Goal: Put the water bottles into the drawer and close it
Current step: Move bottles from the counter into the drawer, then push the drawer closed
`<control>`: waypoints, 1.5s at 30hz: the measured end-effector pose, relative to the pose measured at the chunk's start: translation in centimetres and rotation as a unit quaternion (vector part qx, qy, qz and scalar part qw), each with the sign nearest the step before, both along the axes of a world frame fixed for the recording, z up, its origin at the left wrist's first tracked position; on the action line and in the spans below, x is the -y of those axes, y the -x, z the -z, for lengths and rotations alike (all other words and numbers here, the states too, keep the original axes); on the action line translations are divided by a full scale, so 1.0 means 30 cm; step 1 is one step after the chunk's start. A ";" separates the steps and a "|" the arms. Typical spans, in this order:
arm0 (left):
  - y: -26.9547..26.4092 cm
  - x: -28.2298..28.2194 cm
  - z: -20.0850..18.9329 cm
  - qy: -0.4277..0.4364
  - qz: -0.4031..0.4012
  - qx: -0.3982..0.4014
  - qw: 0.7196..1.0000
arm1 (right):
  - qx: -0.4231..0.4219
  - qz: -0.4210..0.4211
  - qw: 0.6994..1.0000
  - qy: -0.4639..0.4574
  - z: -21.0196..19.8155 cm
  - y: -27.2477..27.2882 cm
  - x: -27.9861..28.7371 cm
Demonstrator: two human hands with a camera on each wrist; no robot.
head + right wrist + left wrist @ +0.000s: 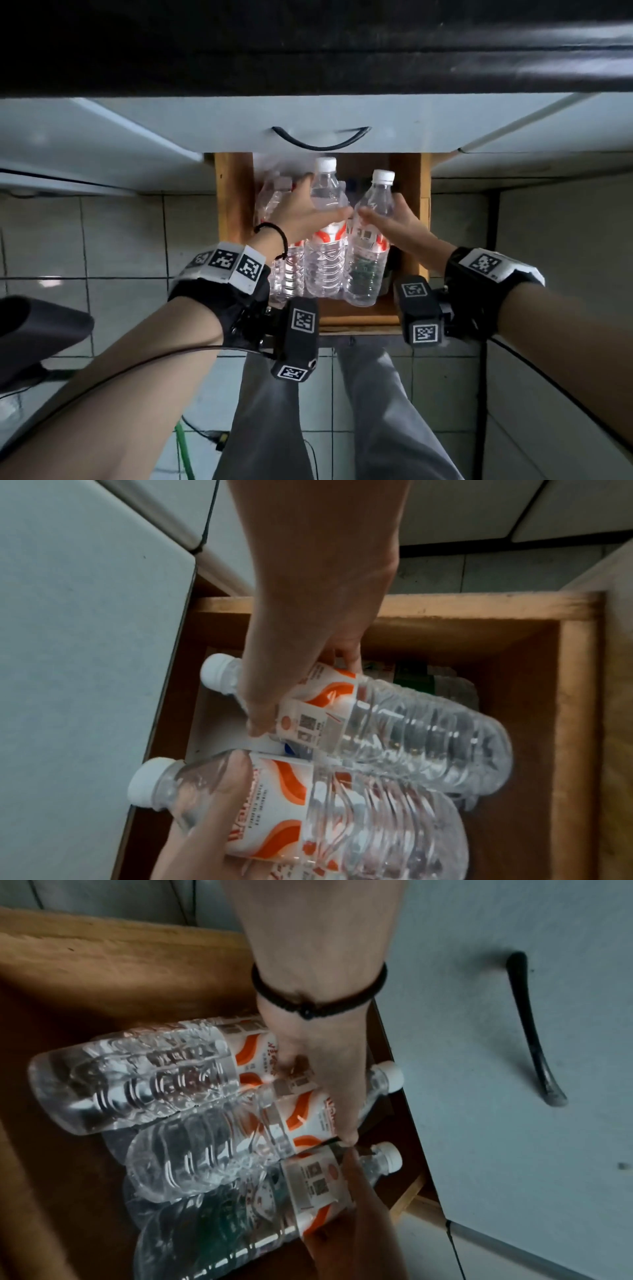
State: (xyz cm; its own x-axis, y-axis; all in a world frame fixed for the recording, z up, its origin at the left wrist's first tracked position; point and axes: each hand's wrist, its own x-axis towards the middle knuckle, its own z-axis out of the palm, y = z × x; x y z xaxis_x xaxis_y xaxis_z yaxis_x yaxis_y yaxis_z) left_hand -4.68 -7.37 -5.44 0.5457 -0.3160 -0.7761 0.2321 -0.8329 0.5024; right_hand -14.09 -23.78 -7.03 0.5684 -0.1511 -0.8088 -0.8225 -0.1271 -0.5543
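The wooden drawer (233,205) stands pulled out, its white front (394,116) and black handle (321,144) on the far side. My left hand (298,214) grips the middle water bottle (324,270) round its upper body. My right hand (399,224) grips the right-hand bottle (364,277) the same way. Both bottles are clear, with white caps and orange-and-white labels, and lie caps toward the drawer front, over the drawer's inside. A third bottle (137,1074) lies in the drawer on the left. Whether the held bottles rest on the drawer floor is hidden.
A black countertop edge (308,61) overhangs the drawer. White cabinet fronts (102,144) flank it on both sides. Another bottle with a green label (411,679) lies deeper in the drawer by the right wall. My legs (373,411) stand on the tiled floor below.
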 end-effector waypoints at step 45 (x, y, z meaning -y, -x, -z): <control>0.310 -0.510 -0.107 -0.135 -0.264 -0.084 0.951 | -0.174 0.036 0.967 0.182 -0.152 0.359 -0.048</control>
State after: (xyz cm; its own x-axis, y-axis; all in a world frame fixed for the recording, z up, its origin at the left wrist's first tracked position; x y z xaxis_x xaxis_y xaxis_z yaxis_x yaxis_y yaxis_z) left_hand -13.96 7.95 -2.24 0.4349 0.1913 -0.8799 0.7117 -0.6717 0.2057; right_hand -24.87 -22.34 -2.48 0.2481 -0.4905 -0.8354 -0.9654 -0.1971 -0.1709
